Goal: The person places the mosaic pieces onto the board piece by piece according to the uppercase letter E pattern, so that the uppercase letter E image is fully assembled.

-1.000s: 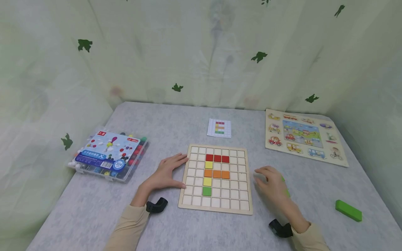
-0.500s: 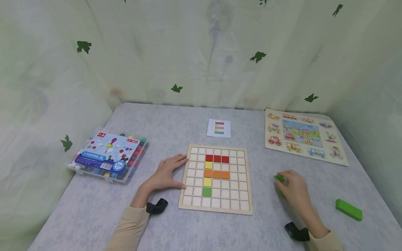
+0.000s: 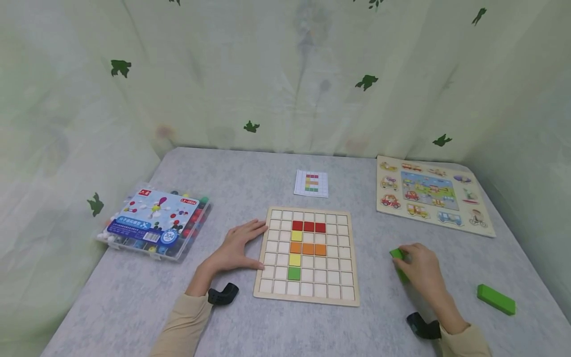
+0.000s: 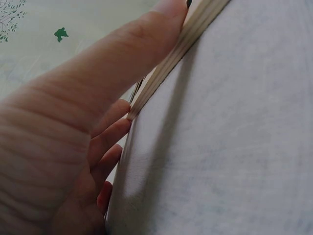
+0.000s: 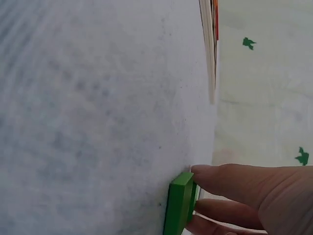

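My left hand rests against the left side of a wooden grid board, thumb and fingers extended along its edge. Red, yellow, orange and green squares fill some cells of the board; the other cells are pale. To the right of the board, my right hand pinches a green block low over the table. Seen from the right wrist, thumb and fingertips are at the side of the green block, and a thin green strip shows beside it. The hand hides part of the block in the head view.
Another green block lies farther right. Behind the board sits a small printed pattern card. A vehicle picture puzzle is at the back right. At the left stands a clear plastic box of molecular model parts.
My right hand has moved right, from beside the board to the green block, and its fingers have closed on it. The left hand stays at the board's edge.
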Motion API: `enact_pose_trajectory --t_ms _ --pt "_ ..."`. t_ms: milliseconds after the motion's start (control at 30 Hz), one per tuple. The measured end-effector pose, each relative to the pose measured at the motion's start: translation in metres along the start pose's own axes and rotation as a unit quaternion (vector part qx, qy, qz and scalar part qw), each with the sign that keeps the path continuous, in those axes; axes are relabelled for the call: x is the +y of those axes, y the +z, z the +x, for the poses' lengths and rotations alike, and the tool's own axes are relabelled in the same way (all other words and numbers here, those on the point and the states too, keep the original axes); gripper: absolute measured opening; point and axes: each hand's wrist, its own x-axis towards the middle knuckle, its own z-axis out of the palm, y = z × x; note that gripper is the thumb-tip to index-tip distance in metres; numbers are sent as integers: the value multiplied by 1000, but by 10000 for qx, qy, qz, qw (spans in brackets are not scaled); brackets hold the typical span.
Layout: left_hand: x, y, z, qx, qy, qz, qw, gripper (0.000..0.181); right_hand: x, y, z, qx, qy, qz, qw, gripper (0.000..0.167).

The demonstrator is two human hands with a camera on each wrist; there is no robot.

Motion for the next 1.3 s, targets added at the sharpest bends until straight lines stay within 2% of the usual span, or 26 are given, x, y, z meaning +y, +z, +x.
enact_pose_trajectory --t_ms 167,633,767,900,1167,1300 --pt "0 0 -1 -10 -15 -10 10000 96 -4 -2 4 -273 -111 -86 9995 32" --pt "-1 1 1 -42 -21 10 10000 96 -41 12 4 -29 -892 92 9960 28" --pt "0 1 0 -46 -20 3 10000 96 -55 19 3 30 -1476 177 9889 25" --pt "0 0 1 -44 23 -5 10000 96 -69 25 1 -91 -1924 252 9810 26" --pt "-1 0 1 -41 26 30 10000 97 -96 34 -7 -473 -2240 560 9718 26" --pt "-1 0 0 -34 2 -1 10000 97 -107 37 -12 -540 -2595 661 9620 25"
